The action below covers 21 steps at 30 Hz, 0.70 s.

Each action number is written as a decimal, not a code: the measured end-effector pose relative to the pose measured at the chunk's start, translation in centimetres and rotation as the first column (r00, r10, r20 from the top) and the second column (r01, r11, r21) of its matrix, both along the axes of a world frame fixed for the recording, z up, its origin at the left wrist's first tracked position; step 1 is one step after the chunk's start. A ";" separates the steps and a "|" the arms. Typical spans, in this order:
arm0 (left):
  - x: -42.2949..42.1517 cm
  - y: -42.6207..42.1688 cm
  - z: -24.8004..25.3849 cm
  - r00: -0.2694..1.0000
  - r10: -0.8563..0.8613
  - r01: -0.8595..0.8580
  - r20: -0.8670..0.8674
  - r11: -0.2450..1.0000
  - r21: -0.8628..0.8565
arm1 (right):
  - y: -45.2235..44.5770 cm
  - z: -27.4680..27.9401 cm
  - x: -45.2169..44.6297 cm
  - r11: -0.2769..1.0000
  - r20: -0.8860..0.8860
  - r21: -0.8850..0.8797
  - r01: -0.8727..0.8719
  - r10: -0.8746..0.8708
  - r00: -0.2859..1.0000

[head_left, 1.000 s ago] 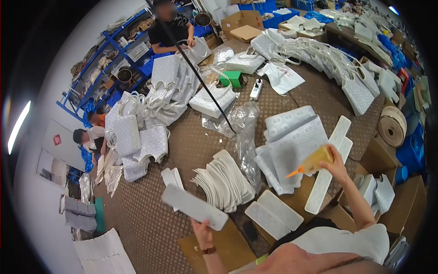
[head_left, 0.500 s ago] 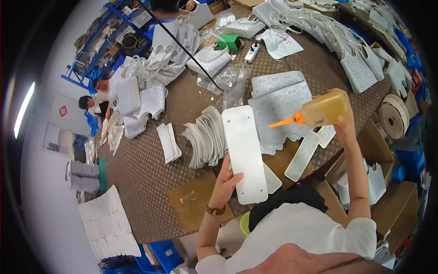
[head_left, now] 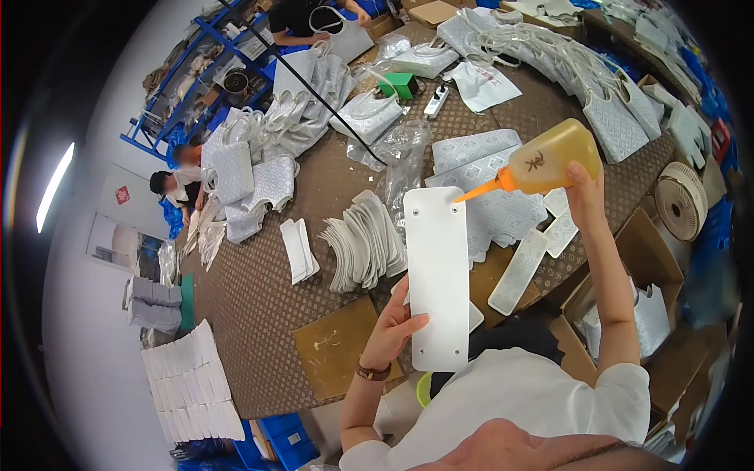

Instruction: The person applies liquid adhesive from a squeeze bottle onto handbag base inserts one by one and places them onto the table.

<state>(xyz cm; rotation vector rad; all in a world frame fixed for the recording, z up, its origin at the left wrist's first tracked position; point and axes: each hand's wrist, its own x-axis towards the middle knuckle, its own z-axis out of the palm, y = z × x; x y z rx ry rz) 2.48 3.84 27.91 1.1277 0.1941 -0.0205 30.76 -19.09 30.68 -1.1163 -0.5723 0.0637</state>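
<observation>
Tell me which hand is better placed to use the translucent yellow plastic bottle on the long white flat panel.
Probably the right hand: it holds the bottle tilted, orange nozzle pointing toward the panel near one corner. The left hand is busy gripping the panel's lower half.

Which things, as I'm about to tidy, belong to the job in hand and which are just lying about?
In use:
white panel, in left hand
squeeze bottle, in right hand

Probably lying about:
green box
clear plastic

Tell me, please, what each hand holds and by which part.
Left hand: the white panel, by its left edge, below the middle. Right hand: the yellowish bottle, near its base.
</observation>
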 end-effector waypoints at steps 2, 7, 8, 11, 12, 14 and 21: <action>-0.2 -0.2 0.2 1.000 0.023 -0.023 0.006 1.000 0.000 | 0.5 0.5 -0.1 1.000 -0.015 0.004 -0.024 0.024 1.000; -0.7 -0.3 0.8 0.999 0.051 -0.051 0.017 0.999 0.004 | 1.3 1.7 -0.6 1.000 -0.002 0.014 -0.014 0.014 1.000; -0.7 -0.3 0.8 0.998 0.053 -0.053 0.017 0.999 0.005 | 1.5 1.6 -0.6 1.000 0.008 0.025 -0.013 0.013 1.000; -0.8 -0.3 1.0 0.998 0.060 -0.061 0.034 0.998 0.020 | 1.6 1.5 -0.5 0.999 0.043 0.034 -0.014 0.012 0.999; -0.8 -0.3 1.0 0.997 0.063 -0.063 0.033 0.998 0.020 | 1.6 1.4 -0.5 0.999 0.068 0.032 -0.011 0.009 0.998; -0.8 -0.2 1.0 0.997 0.069 -0.069 0.036 0.997 0.015 | 1.5 1.4 -0.4 0.999 0.094 0.030 -0.009 0.006 0.996; -0.7 -0.3 1.3 0.997 0.067 -0.067 0.039 0.998 0.016 | 1.5 1.0 -0.1 0.996 0.093 0.063 0.070 -0.075 0.993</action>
